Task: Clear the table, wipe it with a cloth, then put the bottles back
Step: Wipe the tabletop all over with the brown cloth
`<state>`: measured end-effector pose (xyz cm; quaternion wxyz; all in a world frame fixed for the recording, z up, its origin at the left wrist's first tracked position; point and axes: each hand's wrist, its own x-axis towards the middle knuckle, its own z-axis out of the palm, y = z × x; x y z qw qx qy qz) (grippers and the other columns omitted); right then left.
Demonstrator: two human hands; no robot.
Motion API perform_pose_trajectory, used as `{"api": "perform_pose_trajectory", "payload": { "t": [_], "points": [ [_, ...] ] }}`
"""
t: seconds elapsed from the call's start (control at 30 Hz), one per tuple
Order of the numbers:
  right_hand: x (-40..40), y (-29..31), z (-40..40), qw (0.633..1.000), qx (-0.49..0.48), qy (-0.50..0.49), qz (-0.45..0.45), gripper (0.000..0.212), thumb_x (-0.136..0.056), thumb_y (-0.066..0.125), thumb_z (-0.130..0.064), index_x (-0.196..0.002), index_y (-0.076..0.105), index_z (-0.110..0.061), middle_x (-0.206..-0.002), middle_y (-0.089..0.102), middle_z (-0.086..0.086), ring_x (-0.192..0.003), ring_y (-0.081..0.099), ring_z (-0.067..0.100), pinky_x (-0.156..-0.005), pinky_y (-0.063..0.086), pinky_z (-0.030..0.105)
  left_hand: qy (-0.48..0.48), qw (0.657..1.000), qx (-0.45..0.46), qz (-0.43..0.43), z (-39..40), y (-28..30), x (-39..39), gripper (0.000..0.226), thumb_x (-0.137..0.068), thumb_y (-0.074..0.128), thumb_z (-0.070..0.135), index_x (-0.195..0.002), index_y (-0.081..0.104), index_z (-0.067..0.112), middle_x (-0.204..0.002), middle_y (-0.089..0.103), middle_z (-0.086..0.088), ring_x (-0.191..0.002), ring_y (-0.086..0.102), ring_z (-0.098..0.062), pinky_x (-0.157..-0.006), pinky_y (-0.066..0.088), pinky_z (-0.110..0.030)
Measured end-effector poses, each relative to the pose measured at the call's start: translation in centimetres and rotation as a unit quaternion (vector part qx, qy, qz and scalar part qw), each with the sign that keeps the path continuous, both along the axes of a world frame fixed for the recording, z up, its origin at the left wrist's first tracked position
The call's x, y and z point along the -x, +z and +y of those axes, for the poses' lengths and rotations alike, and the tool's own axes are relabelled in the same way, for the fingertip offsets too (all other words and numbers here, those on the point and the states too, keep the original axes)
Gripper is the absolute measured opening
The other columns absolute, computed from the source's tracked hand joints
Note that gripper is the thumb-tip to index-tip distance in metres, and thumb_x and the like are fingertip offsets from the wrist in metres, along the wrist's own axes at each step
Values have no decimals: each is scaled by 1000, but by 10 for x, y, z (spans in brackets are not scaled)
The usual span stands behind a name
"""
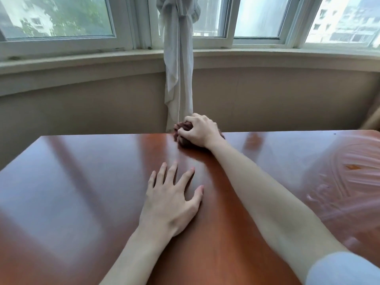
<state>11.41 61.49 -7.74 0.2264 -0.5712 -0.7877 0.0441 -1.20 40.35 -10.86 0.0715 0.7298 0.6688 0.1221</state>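
Cloth [182, 134] bunched in R hand [202, 131] at table [82, 182] far edge; L hand [170, 204] flat, fingers spread.

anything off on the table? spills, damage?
Wet swirl streaks on the table at the right, likely wipe marks rather than a spill. Right hand grips the bunched cloth at the far edge; left hand rests flat. No visible damage.
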Motion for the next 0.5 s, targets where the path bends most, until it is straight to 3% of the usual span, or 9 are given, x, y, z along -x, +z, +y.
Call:
{"api": "perform_pose_trajectory", "payload": {
  "t": [0.1, 0.2, 0.37, 0.5],
  "points": [
    [-82, -4, -28, 995, -6, -103, 2, 39, -82, 57, -63, -94, 67, -28, -101, 60, -3, -108, 60, 29, -78, 41, 37, -5, 1000, 11, -3, 0, 3, 1, 64, -96, 21, 72, -156, 17, 51, -169, 5, 8, -156, -6, -16, -126, -4, -40],
    [-119, -7, -100, 990, -7, -139, 6, 37, -85, 59, -59, -103, 70, -28, -99, 58, -4, -107, 59, 29, -77, 38, 36, -7, 1000, 17, -2, -1, 4, 0, 64, -96, 23, 71, -156, 20, 50, -170, 7, 5, -156, -2, -19, -126, -1, -42],
    [-109, -12, -264, 996, -39, -79, 1, 31, -80, 58, -57, -91, 67, -30, -88, 54, -12, -90, 56, 20, -72, 43, 32, -11, 1000, 23, 0, -4, 7, -1, 67, -96, 23, 72, -157, 23, 46, -170, 9, 1, -156, 2, -22, -126, 0, -45],
    [-103, -13, -346, 999, -48, -8, 8, 24, -78, 62, -55, -87, 66, -33, -92, 58, -14, -90, 56, 14, -73, 44, 28, -14, 999, 28, 1, -7, 7, 0, 66, -96, 22, 71, -157, 22, 46, -170, 7, -1, -156, 1, -23, -126, -2, -45]
  ]
}}
